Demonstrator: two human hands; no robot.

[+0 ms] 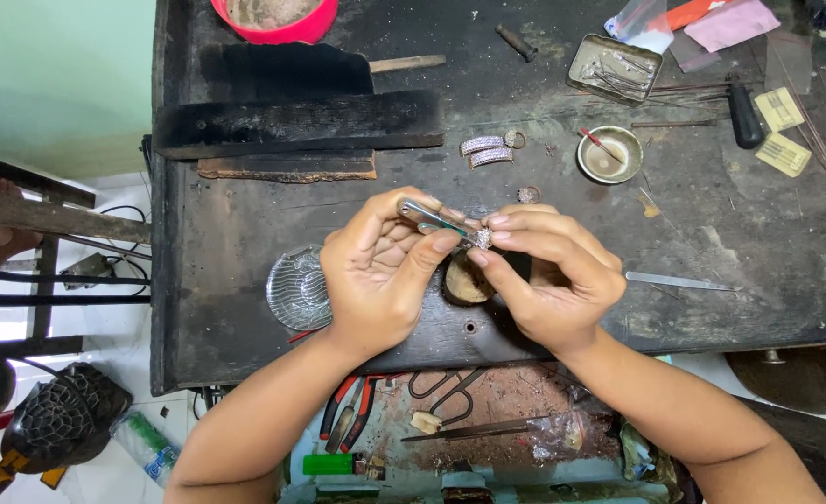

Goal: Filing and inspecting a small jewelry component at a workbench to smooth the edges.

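My left hand (380, 271) grips a pair of metal tweezers (434, 218), tips pointing right. The tips meet a small sparkling ring (483, 238) pinched between the thumb and fingers of my right hand (548, 275). Both hands hover close together over the front middle of a dark, worn workbench (245, 224). Under them a small round wooden block (464, 280) partly shows. Two curved stone-set pieces (488, 149) and a small ring (528, 194) lie on the bench just beyond the hands.
A clear glass dish (298, 287) sits left of my left hand. Charred blocks (292, 126), a red bowl (278, 19), a metal tin (615, 67), a small metal cup (609, 154) and a flat file (679, 281) lie around. Pliers (352, 411) and a green lighter (329, 464) rest in the drawer below.
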